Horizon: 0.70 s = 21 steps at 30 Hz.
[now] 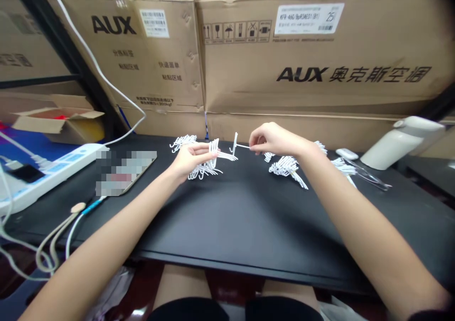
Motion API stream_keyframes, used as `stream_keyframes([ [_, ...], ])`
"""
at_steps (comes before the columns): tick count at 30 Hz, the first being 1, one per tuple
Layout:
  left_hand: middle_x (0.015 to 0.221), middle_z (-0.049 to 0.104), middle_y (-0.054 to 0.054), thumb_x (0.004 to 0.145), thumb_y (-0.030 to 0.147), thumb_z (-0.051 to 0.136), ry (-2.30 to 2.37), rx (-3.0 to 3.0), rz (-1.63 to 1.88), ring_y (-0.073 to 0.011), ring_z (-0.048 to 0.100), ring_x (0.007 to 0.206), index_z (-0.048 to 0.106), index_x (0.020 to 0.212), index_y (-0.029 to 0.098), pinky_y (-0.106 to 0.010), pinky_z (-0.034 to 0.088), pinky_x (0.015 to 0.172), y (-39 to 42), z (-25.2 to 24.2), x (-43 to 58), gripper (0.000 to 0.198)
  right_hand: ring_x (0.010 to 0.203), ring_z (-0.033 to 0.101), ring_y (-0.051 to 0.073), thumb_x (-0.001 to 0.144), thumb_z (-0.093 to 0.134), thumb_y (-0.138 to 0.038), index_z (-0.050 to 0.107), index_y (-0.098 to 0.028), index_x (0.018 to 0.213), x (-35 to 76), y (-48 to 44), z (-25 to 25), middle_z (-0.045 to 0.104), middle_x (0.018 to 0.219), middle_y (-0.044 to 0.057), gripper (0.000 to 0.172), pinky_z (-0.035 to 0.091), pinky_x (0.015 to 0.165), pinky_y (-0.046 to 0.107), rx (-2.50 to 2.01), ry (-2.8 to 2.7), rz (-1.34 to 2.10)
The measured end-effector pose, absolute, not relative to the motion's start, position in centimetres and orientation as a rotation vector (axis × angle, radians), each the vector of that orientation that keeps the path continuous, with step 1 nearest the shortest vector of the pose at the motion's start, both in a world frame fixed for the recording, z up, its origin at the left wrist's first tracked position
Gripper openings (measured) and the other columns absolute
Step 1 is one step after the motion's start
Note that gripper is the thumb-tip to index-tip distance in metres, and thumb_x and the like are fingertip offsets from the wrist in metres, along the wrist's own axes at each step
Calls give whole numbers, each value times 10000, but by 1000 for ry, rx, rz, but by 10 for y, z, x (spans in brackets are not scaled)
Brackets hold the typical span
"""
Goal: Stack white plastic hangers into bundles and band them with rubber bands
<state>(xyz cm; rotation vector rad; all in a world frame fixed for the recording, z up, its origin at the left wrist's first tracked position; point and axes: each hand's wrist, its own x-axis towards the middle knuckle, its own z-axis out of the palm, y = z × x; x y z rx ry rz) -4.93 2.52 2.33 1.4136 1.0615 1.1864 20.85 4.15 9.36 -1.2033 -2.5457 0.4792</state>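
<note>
Cardboard AUX cartons (305, 51) wall off the far side, and in front of them your black bench (227, 217) stretches left to right. Your left hand (190, 159) is curled closed around a bundle of small white plastic hooks (211, 157), held just above the bench at centre. Your right hand (272, 138) is pinched shut on the stem of a single white hook (237, 145), its curved end pointing left, just beside the bundle but not touching it as far as the view shows. Under your right wrist lies a loose pile of white hooks (286, 165) on the bench, and a smaller heap of hooks (183, 142) sits on the far side of your left hand. To the far right stands a white tilted device (398, 143) with a small white oval thing (344, 154) near it. On the left, a white power strip (46, 172) lies along the bench edge, its white cable (106, 82) running up past the cartons, and an open cardboard box (59, 122) sits beyond it. Beige cords (53, 245) loop off the near left corner.
</note>
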Motion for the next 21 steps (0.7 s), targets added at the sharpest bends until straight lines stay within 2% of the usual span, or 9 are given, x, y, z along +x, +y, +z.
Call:
stream_keyframes([
  [7, 987, 738, -113, 588, 310, 832, 1036, 1450, 1140, -248, 687, 933, 728, 962, 150, -354, 532, 854, 21, 25, -47, 420, 623, 629, 139, 745, 577, -126, 662, -140, 753, 215, 41, 99, 689, 684, 32, 87, 450, 531, 213, -1238, -2494, 393],
  [21, 965, 740, -101, 582, 298, 834, 1000, 1473, 1119, -221, 692, 873, 716, 955, 147, -329, 535, 819, 17, 28, -45, 420, 611, 671, 156, 732, 584, -102, 666, -130, 754, 190, 40, 81, 696, 643, 42, 89, 496, 536, 211, -1088, -2516, 744],
])
